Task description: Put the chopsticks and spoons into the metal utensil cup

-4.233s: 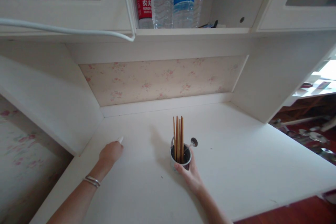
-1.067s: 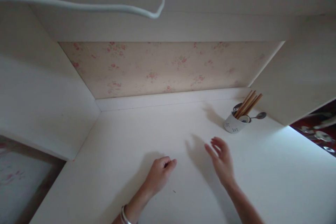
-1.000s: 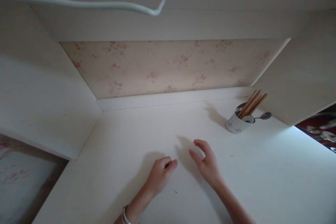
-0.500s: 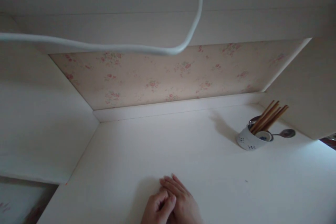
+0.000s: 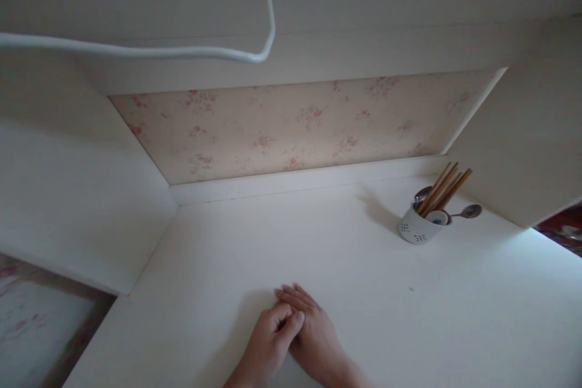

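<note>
My left hand and my right hand rest together over the white tabletop, near the lower middle of the head view. The left one is curled, its thumb lying against the side of the right hand. Fingers of the right hand are stretched out and held together, laid across the left knuckles. No object shows in either hand; the space between the palms is hidden. Away to the right, apart from both hands, a white perforated utensil holder contains several wooden chopsticks and a metal spoon jutting out rightward.
White side panels flank the tabletop at left and right. Floral wallpaper covers the back wall. A white cable hangs across the upper left. A small dark mark shows on the tabletop.
The head view has shifted, bringing more of the forearms and the upper shelf edge into sight. Both hands keep the same joined pose, and the utensil holder stays on the tabletop.
</note>
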`<action>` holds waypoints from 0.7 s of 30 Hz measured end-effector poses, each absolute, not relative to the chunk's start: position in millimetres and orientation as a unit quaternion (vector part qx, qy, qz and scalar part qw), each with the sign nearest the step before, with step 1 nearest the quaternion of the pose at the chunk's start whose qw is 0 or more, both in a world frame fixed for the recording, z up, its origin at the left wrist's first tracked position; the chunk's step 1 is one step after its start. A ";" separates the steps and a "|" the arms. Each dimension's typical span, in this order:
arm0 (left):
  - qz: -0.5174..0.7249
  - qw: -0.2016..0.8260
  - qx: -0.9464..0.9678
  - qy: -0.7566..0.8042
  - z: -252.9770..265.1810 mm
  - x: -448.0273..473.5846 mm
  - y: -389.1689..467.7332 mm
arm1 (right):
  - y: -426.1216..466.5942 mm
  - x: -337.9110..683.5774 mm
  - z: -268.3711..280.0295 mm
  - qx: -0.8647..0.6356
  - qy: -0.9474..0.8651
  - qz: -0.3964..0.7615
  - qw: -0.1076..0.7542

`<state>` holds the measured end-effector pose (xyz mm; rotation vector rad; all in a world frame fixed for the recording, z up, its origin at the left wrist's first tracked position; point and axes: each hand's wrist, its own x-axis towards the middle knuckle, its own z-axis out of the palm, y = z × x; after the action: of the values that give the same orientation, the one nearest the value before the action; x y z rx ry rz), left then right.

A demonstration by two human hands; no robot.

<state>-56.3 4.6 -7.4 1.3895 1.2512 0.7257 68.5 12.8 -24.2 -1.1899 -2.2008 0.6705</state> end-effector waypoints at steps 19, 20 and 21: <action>0.371 0.586 0.506 0.513 -16.0 -52.6 4.9 | 16.1 67.3 -36.7 -0.420 -0.817 0.212 0.334; 0.372 0.595 0.495 0.513 -19.2 -52.3 5.4 | 18.1 67.8 -42.3 -0.412 -0.822 0.204 0.336; 0.370 0.602 0.486 0.515 -23.2 -51.8 5.6 | 20.3 68.1 -48.3 -0.404 -0.827 0.199 0.338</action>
<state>-51.8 5.6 -23.2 1.1246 1.1923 0.8577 68.1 20.3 -48.3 -1.0521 -2.1537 0.5185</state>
